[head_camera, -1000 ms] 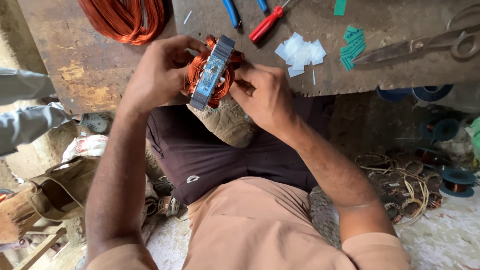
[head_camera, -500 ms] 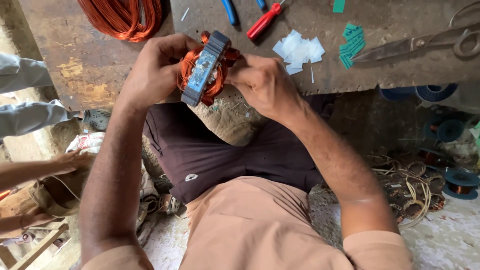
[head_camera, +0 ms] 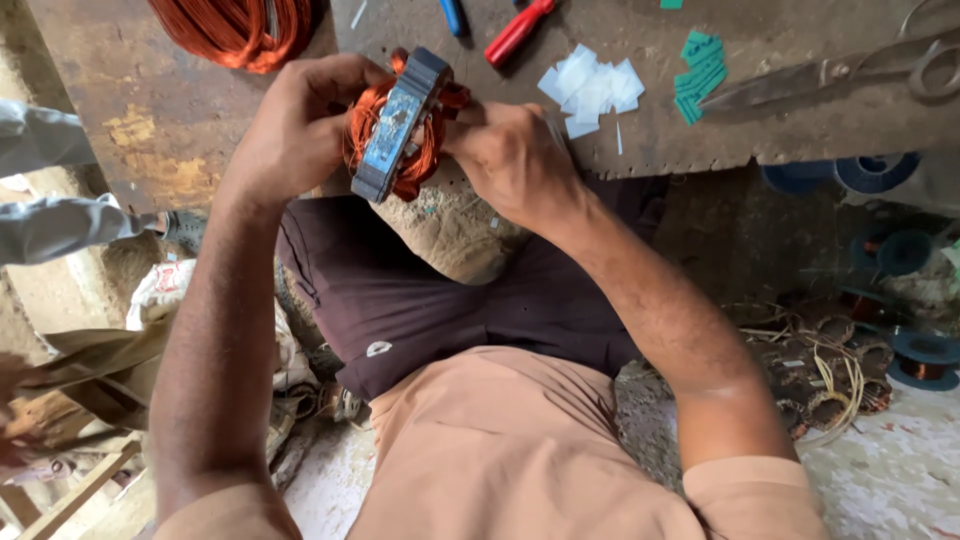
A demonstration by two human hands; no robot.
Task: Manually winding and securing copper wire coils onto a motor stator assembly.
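A motor stator (head_camera: 400, 125) with a grey laminated core and orange copper windings is held on edge at the near rim of the worn workbench (head_camera: 700, 130). My left hand (head_camera: 295, 125) grips its left side. My right hand (head_camera: 510, 160) is closed against its right side, fingers at the copper windings. Whether the fingers pinch a wire is hidden.
On the bench lie a coil of orange wire (head_camera: 240, 30), a red-handled tool (head_camera: 518, 30), a blue-handled tool (head_camera: 453, 15), white paper slips (head_camera: 592, 85), green slips (head_camera: 703, 62) and large scissors (head_camera: 850, 65). Wire spools (head_camera: 925, 355) and old windings (head_camera: 820, 370) lie on the floor. Another person's sleeves (head_camera: 50, 180) are at left.
The stator has tilted a little and stays between both hands. An arm that reached in at lower left half a second ago has mostly withdrawn.
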